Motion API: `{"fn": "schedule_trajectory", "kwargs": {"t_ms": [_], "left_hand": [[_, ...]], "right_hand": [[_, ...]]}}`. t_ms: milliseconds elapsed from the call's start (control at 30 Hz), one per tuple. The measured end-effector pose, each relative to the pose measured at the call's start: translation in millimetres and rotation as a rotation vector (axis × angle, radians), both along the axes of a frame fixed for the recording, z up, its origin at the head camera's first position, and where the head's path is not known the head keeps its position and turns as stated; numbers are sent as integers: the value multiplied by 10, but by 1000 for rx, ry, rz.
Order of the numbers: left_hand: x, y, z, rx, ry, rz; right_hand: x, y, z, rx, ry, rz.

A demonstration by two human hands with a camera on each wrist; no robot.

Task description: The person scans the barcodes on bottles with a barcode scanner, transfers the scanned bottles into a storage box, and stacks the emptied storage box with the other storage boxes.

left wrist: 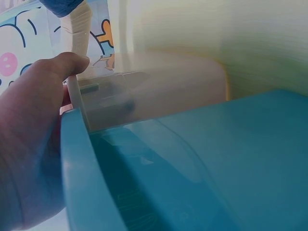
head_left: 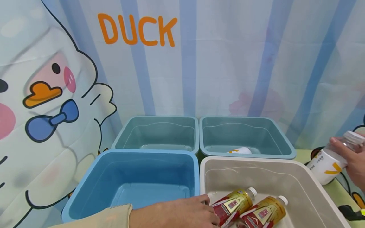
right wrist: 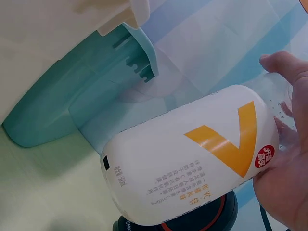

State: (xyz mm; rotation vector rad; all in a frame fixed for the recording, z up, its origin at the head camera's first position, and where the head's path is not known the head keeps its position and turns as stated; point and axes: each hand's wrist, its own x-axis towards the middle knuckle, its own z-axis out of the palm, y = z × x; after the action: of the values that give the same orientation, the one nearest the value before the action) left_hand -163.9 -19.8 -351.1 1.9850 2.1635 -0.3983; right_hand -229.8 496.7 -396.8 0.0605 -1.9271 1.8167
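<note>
My right hand [head_left: 355,163] grips a clear plastic bottle with a white label and orange V [head_left: 328,166] by its neck end, right of the beige bin [head_left: 256,163]. The bottle lies tilted, its bottom to the lower left; in the right wrist view its label [right wrist: 192,154] faces the camera. My left hand [head_left: 179,213] holds the beige bin's left wall, where it meets the blue bin [head_left: 165,153]. In the left wrist view the thumb [left wrist: 67,65] bends over the rim. Beside the fingers, two red-and-gold drink bottles [head_left: 232,205] with white caps lie in the beige bin.
Two teal bins [head_left: 156,118] stand behind the front pair; a white bottle [head_left: 240,150] lies in the right one. A round black device with a red ring [right wrist: 207,216] and a cable sit on the right. A duck-print curtain [head_left: 222,63] hangs behind.
</note>
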Motion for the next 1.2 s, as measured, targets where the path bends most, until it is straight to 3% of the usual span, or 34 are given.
{"fn": "schedule_trajectory", "kwargs": {"t_ms": [200, 433, 600, 833, 1200], "left_hand": [[-3, 4, 6, 4, -13, 5], [-3, 1, 9, 6, -26, 15], [-2, -5, 9, 6, -36, 23], [-2, -8, 7, 15, -28, 18], [-6, -6, 0, 17, -7, 8]], "right_hand": [[-25, -21, -59, -24, -29, -56], [-27, -61, -107, 138, -226, -200], [-35, -76, -155, 32, -151, -149], [-63, -118, -208, 256, -230, -287], [-80, -128, -219, 235, -221, -286]]}}
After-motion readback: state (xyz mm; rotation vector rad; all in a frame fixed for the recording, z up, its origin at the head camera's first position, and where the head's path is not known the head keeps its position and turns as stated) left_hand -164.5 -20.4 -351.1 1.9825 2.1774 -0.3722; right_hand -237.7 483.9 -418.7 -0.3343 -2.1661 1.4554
